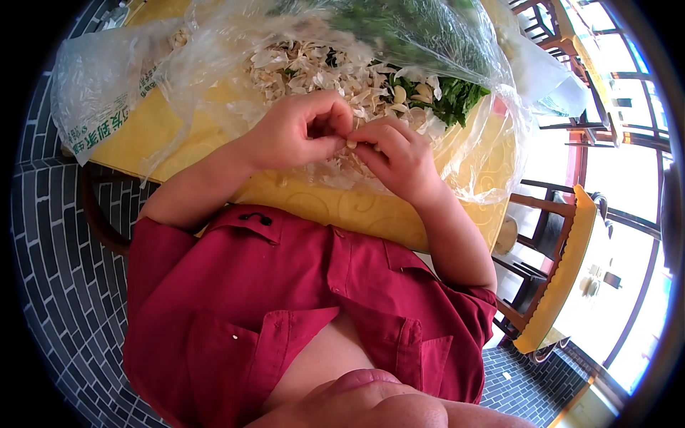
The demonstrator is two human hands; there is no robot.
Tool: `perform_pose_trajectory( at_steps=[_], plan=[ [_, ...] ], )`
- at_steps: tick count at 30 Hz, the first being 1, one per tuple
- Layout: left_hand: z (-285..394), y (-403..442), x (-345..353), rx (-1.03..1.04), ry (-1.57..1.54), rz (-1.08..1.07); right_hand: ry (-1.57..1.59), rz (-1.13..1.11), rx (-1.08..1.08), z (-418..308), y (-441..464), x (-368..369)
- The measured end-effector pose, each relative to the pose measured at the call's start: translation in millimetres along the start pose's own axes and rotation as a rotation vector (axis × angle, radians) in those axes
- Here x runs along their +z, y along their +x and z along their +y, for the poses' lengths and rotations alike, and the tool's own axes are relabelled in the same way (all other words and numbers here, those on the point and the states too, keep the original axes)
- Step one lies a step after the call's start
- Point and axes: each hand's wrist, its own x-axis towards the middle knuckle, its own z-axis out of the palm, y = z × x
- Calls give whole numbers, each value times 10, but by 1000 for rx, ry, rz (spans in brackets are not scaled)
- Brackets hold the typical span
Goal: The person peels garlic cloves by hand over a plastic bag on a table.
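Observation:
Fingertips of both my hands meet over the near part of the table. My left hand (308, 132) is closed in a pinch, touching a small pale garlic clove (351, 144). Thumb and fingers of my right hand (397, 153) are closed on the same clove, which is mostly covered by the fingertips. Just beyond the hands lies a heap of papery garlic skins (296, 71). Several bare garlic cloves (399, 94) rest at the heap's right side, beside dark green leaves (457, 100).
Clear plastic sheeting (492, 160) lies under and around the heap, with a bag of greens (399, 32) at the back. A white printed bag (100, 93) hangs over the left edge of the yellow tablecloth (321, 203). Chairs (542, 221) and another table (564, 285) stand right.

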Motion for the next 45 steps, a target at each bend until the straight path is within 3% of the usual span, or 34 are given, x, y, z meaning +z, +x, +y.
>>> perform_pose_trajectory(
  at_steps=[7, 13, 26, 28, 35, 45],
  plan=[
    [-2, -6, 5, 119, 69, 19, 66, -11, 110, 3, 2, -15],
    [33, 10, 17, 254, 311, 65, 98, -48, 180, -7, -5, -23],
    [37, 10, 11, 174, 278, 20, 125, -102, 242, -5, -6, -41],
    [6, -8, 12, 64, 104, 6, 335, -119, 428, -9, -23, -46],
    [17, -17, 21, 155, 90, 2, 1118, -67, 775, 12, 18, -76],
    [48, -13, 61, 141, 249, 106, 1067, -108, 795, -7, 14, -23]
  ],
)
